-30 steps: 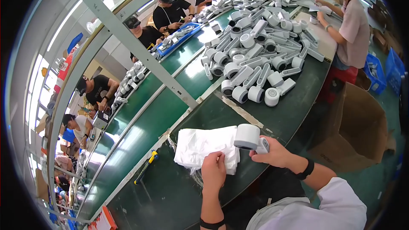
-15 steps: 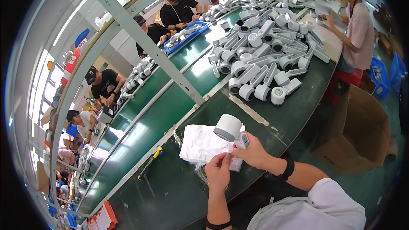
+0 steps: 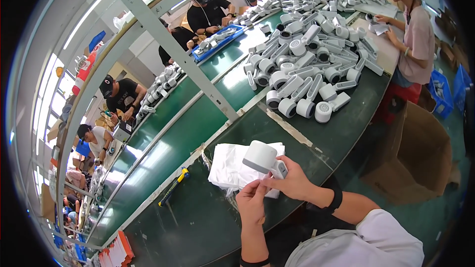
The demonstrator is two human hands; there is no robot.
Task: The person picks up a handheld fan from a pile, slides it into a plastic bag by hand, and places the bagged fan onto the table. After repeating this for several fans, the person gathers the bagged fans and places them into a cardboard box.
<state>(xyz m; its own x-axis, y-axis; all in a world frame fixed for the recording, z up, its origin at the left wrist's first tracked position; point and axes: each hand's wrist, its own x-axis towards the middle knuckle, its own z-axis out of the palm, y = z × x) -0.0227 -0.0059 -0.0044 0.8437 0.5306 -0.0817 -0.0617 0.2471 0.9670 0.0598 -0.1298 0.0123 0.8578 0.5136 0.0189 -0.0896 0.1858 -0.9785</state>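
Note:
My right hand [image 3: 292, 182] is closed round the handle of a white handheld device [image 3: 261, 156] with a drum-shaped head and a grey band. It holds the device tilted above a stack of thin white plastic bags [image 3: 225, 165] on the green table. My left hand [image 3: 251, 200] has its fingertips pinched together, against the right thumb just below the handle. What lies between those fingertips, if anything, is too small to make out. The right hand hides the lower part of the handle.
A large heap of similar devices [image 3: 307, 59] covers the table ahead. A yellow-and-black cutter knife [image 3: 174, 186] lies left of the bags. A metal post [image 3: 173, 49] slants across the left. An open cardboard box [image 3: 410, 153] stands at right, near a standing person [image 3: 413, 44].
The device's head has swung slightly left and turned, hiding more of its grey band. My left hand has shifted slightly. The person at right has lowered a white item towards the table.

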